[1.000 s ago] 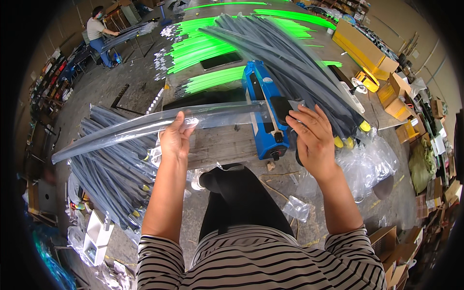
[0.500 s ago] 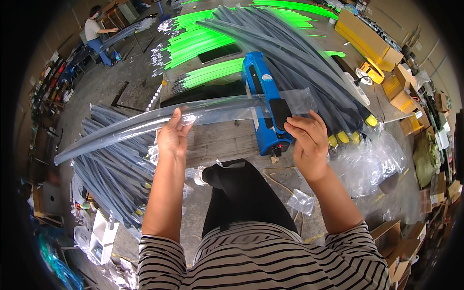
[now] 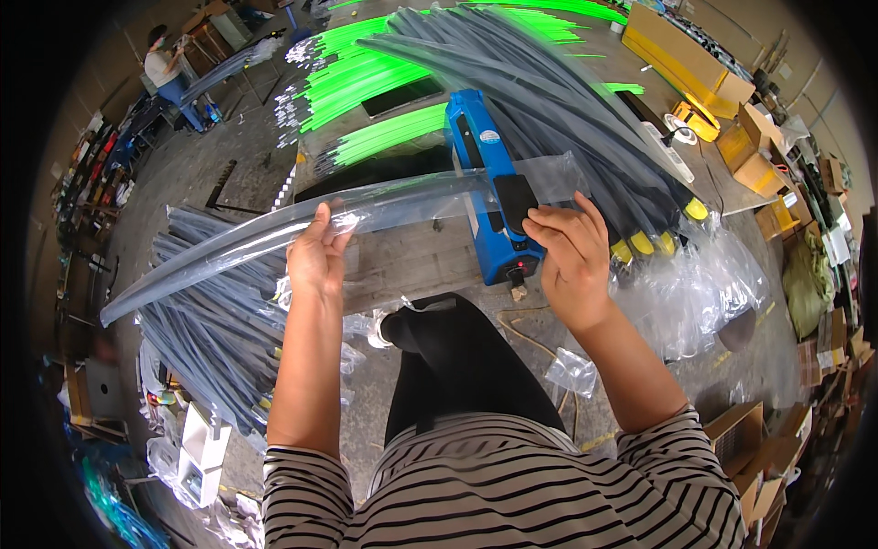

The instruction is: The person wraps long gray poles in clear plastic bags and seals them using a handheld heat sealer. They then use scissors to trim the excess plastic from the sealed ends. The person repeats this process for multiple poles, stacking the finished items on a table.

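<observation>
My left hand grips a long clear plastic sleeve with a dark, slender bundle visible inside it. The sleeve runs to the right across a blue heat sealer, and its flat end sticks out past the sealer's arm. At the black handle pad of the sealer, the fingertips of my right hand are closed on the edge. A red light glows on the sealer's near end. What exactly lies under the arm is hidden.
Bright green rods lie across the table behind the sealer. Grey wrapped bundles with yellow ends are piled at right; more bundles lie at lower left. A yellow tape dispenser and cartons sit far right. Another person works far left.
The whole view has shifted slightly, so the table and sealer appear a little higher and further left. Both hands keep their holds on the sleeve and the handle pad.
</observation>
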A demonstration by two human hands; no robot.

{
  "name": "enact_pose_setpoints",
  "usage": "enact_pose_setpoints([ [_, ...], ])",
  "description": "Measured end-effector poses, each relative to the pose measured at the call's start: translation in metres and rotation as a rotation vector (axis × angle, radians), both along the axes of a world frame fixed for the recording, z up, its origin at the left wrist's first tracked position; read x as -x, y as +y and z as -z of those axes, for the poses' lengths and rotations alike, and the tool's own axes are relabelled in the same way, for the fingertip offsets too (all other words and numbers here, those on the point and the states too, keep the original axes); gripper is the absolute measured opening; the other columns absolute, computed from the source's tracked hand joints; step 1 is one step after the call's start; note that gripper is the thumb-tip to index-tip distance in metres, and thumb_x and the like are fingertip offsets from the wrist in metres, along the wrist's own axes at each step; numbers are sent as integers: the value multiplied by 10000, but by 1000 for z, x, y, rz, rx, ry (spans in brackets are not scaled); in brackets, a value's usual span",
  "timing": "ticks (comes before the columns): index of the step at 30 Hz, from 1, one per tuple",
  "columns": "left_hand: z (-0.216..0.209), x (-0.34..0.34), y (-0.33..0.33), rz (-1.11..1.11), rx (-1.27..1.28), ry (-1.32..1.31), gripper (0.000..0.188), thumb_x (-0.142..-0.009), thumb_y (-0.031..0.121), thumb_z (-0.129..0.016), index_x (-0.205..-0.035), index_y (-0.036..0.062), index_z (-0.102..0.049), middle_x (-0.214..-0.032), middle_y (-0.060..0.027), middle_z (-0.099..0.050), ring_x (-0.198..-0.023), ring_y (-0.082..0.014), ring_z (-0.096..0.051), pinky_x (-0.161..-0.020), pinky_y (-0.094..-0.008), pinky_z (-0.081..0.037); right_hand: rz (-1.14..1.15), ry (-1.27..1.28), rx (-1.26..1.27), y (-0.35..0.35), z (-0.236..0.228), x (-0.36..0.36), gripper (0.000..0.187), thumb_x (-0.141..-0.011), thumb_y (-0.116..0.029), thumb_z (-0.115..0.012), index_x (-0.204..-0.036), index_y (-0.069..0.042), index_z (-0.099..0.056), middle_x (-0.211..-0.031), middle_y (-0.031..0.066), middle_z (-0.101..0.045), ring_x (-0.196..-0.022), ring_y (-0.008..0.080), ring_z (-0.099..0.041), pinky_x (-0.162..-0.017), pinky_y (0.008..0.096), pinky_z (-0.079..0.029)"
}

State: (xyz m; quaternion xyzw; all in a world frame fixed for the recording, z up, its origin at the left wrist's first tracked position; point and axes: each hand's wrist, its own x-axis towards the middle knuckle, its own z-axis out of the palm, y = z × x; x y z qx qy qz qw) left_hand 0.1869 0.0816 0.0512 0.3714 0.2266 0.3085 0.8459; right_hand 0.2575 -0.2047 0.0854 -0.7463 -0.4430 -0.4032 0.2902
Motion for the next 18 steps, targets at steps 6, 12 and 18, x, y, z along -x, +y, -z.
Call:
enact_pose_setpoints([
  [6,0,-1,-2,-34,34,2,191,-772,27,-580,-938,-26,-502,-880,-147,-598,-776,-228,-609,-680,-366,-529,12,3,-1,0,-4,6,249,-637,61,-510,-844,-37,-608,-897,52,-589,-851,200,-567,-894,390,-362],
  [12,-8,41,7,-32,-10,-70,153,-766,55,-597,-897,-8,-549,-875,-129,-603,-762,-205,-601,-684,-366,-525,92,34,-189,-18,-25,32,340,-659,86,-458,-967,-14,-562,-978,94,-582,-935,227,-545,-910,398,-340],
  [18,-23,115,14,13,-41,-162,211,-782,93,-577,-948,-35,-552,-949,-122,-590,-922,-218,-562,-856,-361,-445,-69,47,-183,-25,-30,53,310,-662,80,-488,-952,-3,-559,-950,114,-583,-888,251,-559,-835,397,-407],
])
